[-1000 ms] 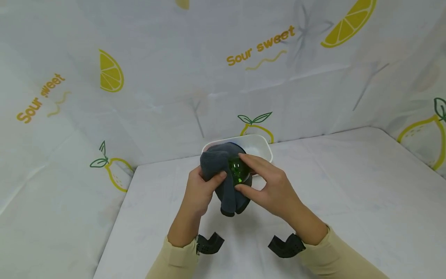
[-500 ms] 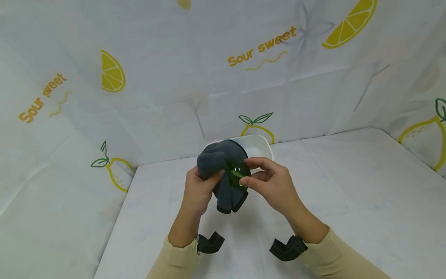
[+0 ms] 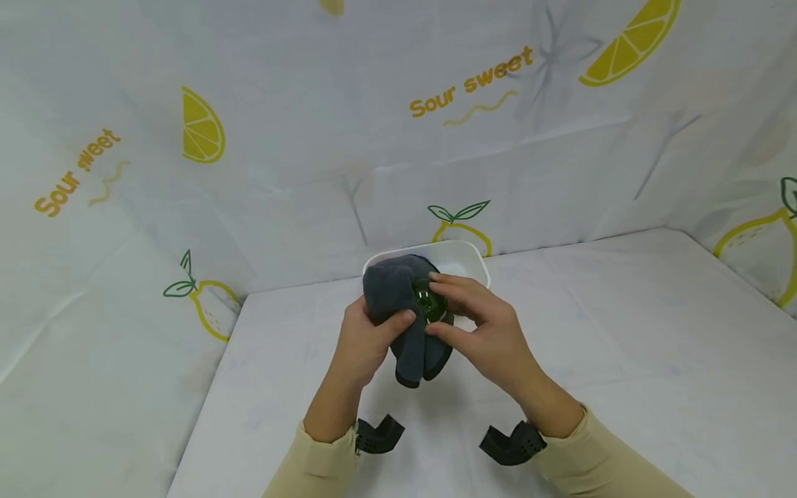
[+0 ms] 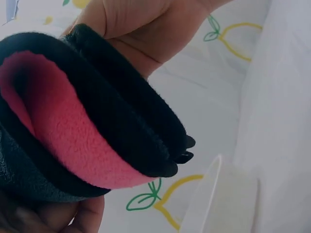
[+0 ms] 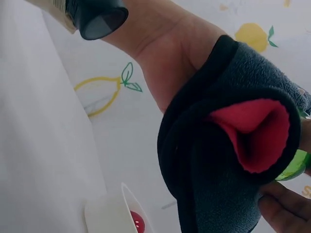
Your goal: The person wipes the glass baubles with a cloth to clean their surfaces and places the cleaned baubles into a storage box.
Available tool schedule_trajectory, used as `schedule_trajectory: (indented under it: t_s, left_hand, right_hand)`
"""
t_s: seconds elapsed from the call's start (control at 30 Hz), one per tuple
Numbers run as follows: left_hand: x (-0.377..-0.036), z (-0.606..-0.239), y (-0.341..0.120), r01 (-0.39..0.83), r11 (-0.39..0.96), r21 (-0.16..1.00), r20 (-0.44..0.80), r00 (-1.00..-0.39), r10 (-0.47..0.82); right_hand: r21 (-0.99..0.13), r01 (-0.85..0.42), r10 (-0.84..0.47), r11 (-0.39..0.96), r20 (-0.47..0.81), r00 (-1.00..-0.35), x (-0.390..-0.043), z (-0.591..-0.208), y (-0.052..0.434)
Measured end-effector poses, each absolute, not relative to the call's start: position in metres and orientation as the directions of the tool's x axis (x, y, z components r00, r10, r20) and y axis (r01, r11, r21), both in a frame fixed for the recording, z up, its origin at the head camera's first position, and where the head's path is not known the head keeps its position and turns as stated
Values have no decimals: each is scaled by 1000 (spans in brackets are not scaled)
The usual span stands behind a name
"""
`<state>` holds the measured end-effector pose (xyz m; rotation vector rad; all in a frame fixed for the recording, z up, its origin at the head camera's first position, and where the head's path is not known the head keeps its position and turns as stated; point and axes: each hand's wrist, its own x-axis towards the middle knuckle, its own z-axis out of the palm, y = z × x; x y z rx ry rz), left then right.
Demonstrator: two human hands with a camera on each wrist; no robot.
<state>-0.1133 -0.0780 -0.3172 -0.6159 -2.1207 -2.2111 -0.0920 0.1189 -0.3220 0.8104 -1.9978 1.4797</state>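
Note:
A dark grey-blue cloth [image 3: 389,290] with black edging and a pink underside is bunched in my left hand [image 3: 361,342]. The left thumb presses across a fold. In the right wrist view the cloth [image 5: 223,184] curls into a loop, its pink side [image 5: 262,131] facing inward. A see-through green, shiny rounded object [image 3: 429,302] lies against the cloth. My right hand [image 3: 488,325] pinches that green object between the thumb and fingers from the right. Its full shape is hidden by cloth and fingers. Both hands are held above the table.
Behind the hands, a white plastic basin [image 3: 468,259] stands near the back wall. A red item [image 5: 137,222] with pale marks shows inside it in the right wrist view. A white sheet [image 3: 623,332] covers the table. Black camera mounts [image 3: 512,443] sit on both wrists.
The right fingers have shifted on the green object, bending and then spreading round it again. The cloth and left hand have swung slightly left and back right. The basin stays put.

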Motion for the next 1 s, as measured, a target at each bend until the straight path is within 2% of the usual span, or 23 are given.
schedule_trajectory:
  t_s: [0.13, 0.23, 0.33, 0.53, 0.7, 0.8, 0.87, 0.93, 1.0]
  left_hand:
    - [-115, -318, -79, 308, -47, 950, 310, -920, 240]
    - [-114, -316, -78, 307, -61, 950, 313, -929, 197]
    - [-113, -314, -77, 293, -80, 953, 301, -943, 140]
    - [-112, -313, -77, 349, -80, 934, 355, -931, 82]
    - [-114, -314, -81, 396, -36, 917, 398, -914, 75]
    - [-114, -315, -83, 358, 16, 934, 354, -928, 113]
    - [-114, -315, -83, 316, 54, 947, 304, -939, 160]
    - [-114, -316, -83, 279, 91, 956, 256, -944, 206]
    - [-114, -316, -82, 259, 124, 958, 225, -946, 234]
  right_hand:
    - [-571, -761, -185, 306, 749, -637, -91, -319, 119]
    - [-588, -751, -180, 299, 739, -650, -91, -318, 119]
    - [-660, -702, -150, 268, 691, -707, -92, -319, 118]
    - [-862, -464, -112, 205, 451, -886, -89, -319, 119]
    - [-936, -326, -135, 133, 309, -942, -91, -318, 122]
    - [-941, -302, -135, 155, 283, -950, -91, -317, 124]
    - [-920, -330, -129, 212, 309, -942, -91, -317, 124]
    - [-866, -405, -128, 293, 384, -914, -90, -317, 125]
    - [-758, -519, -150, 396, 504, -851, -91, -318, 125]
